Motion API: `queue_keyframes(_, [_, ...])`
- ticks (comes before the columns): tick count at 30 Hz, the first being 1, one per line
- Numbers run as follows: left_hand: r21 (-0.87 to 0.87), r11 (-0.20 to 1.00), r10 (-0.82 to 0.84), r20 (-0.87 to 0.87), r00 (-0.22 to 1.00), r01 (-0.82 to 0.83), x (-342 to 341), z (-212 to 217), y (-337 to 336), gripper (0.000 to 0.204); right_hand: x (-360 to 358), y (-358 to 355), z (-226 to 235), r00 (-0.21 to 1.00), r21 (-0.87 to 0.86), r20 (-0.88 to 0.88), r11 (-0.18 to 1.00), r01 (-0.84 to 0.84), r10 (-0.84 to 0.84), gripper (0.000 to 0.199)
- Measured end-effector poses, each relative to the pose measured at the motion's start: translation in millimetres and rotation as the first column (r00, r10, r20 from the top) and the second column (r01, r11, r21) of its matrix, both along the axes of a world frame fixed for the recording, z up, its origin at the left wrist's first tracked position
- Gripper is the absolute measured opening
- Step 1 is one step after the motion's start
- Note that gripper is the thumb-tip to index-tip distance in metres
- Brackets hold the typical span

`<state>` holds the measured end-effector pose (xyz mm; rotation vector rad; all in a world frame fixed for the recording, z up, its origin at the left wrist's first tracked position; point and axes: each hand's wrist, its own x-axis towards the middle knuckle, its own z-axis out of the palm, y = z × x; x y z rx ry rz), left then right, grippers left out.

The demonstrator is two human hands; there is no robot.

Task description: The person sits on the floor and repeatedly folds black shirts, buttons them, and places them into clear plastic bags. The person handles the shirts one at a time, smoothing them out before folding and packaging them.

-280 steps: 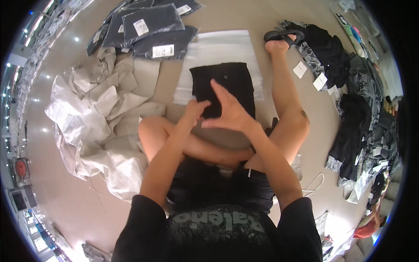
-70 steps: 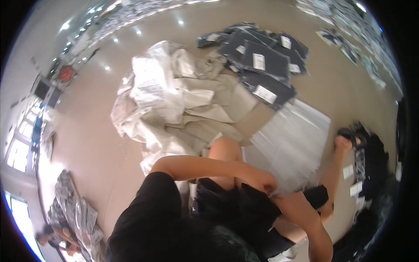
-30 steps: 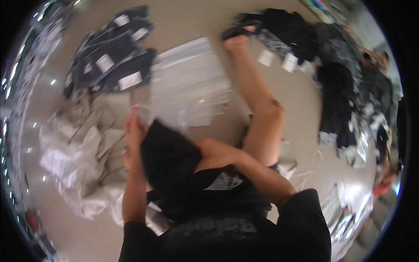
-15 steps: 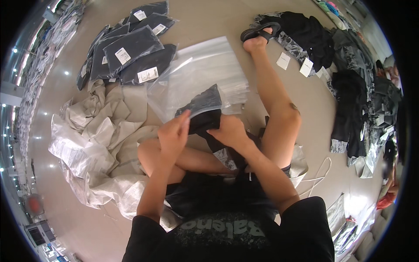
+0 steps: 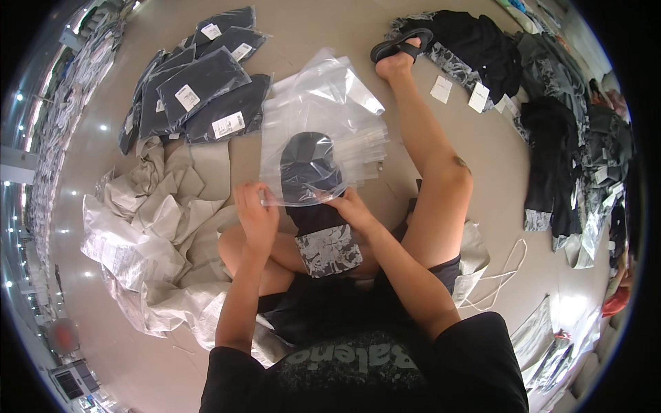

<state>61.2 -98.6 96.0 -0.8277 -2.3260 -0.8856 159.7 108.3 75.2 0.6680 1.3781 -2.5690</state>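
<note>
Your left hand [image 5: 256, 215] and right hand [image 5: 351, 206] pinch bag [image 5: 323, 131] mouth, frame centre. Garment [image 5: 313, 199] long axis vertical, top end inside bag, patterned end toward you.

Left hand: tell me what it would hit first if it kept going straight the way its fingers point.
The left hand points up the picture, away from the body, fingers at the mouth of the clear plastic bag. It would meet that bag and the folded dark garment half inside it first, though depth is hard to judge.
</note>
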Motion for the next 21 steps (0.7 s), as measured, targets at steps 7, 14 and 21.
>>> queue_keyframes(7, [0.17, 0.958, -0.284, 0.515, 0.809, 0.229, 43, -23, -1, 0.034, -24, 12, -1, 0.971, -0.096, -0.095, 0.973, 0.212, -0.221, 0.059])
queue_keyframes(14, [0.189, 0.982, -0.123, 0.575, 0.809, 0.015, 63, -60, -1, 0.023, -52, 15, -37, 0.951, 0.67, -0.247, 0.676, 0.307, -0.187, 0.053])
queue_keyframes(21, [0.22, 0.972, -0.207, 0.659, 0.723, 0.078, 85, -69, -2, 0.029, -64, 19, -39, 0.971, 0.714, 0.048, 0.688, 0.13, -0.233, 0.055])
